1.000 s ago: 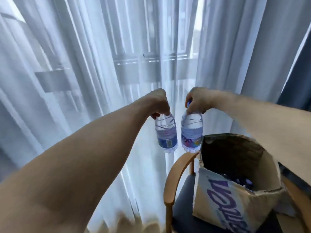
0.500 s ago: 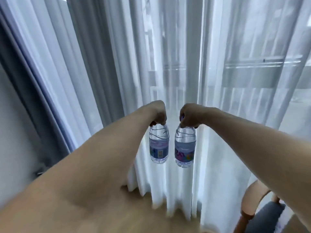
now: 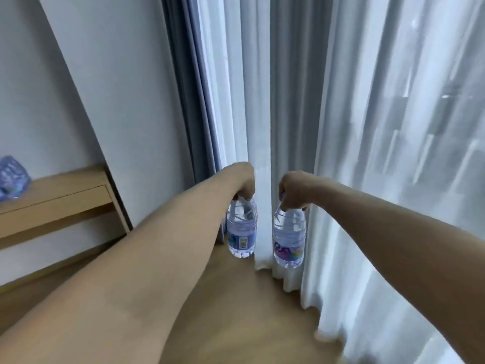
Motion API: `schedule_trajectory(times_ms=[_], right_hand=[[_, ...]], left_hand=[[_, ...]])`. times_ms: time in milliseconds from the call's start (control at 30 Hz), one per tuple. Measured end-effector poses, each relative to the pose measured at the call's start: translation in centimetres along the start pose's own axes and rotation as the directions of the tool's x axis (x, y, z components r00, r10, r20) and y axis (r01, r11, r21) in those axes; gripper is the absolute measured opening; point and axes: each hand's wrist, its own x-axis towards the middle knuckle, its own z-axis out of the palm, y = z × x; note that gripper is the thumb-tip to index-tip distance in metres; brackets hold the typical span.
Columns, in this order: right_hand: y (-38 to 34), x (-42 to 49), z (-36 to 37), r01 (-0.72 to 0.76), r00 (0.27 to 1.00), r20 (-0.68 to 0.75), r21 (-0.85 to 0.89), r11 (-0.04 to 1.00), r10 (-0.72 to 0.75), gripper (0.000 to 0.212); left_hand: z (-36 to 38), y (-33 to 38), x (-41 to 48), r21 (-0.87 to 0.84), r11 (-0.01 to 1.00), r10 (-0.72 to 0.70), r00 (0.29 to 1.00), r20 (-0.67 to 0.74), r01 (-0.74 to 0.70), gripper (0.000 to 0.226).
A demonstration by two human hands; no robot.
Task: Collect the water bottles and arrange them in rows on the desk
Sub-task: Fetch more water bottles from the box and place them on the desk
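Two clear water bottles with blue and purple labels hang upright in the air, side by side, in front of the curtains. My left hand [image 3: 242, 183] grips the left bottle [image 3: 241, 228] by its cap. The right bottle [image 3: 289, 237] hangs from its cap too, held by my right hand [image 3: 294, 191]. Both caps are hidden under my fingers. The wooden desk [image 3: 57, 198] shows at the far left edge, with a blurred pack of blue-wrapped bottles [image 3: 11, 177] on it.
Sheer white curtains [image 3: 380, 153] fill the right and middle, with a grey-blue drape [image 3: 189, 101] beside them. A white wall [image 3: 105, 88] stands left of the drape. Wooden floor [image 3: 249, 311] lies below my arms.
The view has swung left: the chair and the paper bag have left the frame, and the wall and desk have come in. Both hands still carry their bottles, now lower in view.
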Motion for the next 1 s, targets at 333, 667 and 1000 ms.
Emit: schedule_trajectory(times_ms=[333,667,1000], right_hand=[[-11.2,9.7,1.9,0.325,0.941,0.141,-0.115,0.939,-0.309,0.022],[-26.7,15.5,4.4,0.545,0.835,0.181,-0.142,0.826,-0.52,0.032],[-46.2,22.2,5.9,0.627,0.774,0.204,-0.114,0.771,-0.6,0.037]], left_hand=[[1.0,-12.0,1.8,0.052,0.933,-0.357,0.934,0.019,0.356,0.025],[2.0,-27.2,2.1,0.019,0.853,-0.521,0.851,0.062,0.521,0.037],[-0.3,-46.0,2.6,0.022,0.818,-0.575,0.817,0.05,0.574,0.031]])
